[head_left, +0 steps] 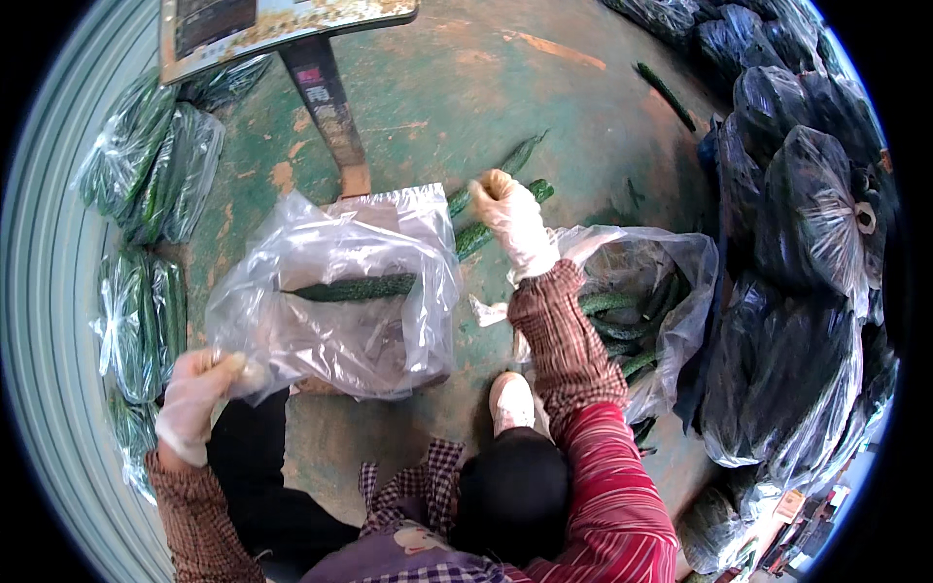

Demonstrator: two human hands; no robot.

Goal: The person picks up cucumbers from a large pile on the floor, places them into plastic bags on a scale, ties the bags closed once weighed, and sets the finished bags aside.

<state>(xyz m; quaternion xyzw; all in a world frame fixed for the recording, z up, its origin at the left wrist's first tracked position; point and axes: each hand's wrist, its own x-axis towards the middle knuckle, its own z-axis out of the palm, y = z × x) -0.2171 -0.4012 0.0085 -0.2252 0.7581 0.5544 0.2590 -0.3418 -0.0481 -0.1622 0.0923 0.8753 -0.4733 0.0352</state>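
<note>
My left hand (pixel 199 403), in a thin whitish glove, is closed on the near left edge of a clear plastic bag (pixel 243 301). That bag lies spread open on a platform at the foot of a post, with one long dark green cucumber (pixel 360 289) across it. My right hand (pixel 513 225), also gloved, is a closed fist to the right of the bag. It is over several cucumbers (pixel 473 238) on the floor; whatever its curled fingers hold is hidden. By my right forearm, a second clear bag (pixel 695 282) stands open with several cucumbers inside.
A post (pixel 326 112) carrying a display panel (pixel 282 34) rises behind the platform. Bagged cucumbers (pixel 155 165) line the ribbed wall at left. Large filled bags (pixel 792 369) are heaped at right. A single cucumber (pixel 666 95) lies farther back. My white shoe (pixel 510 403) is between the bags.
</note>
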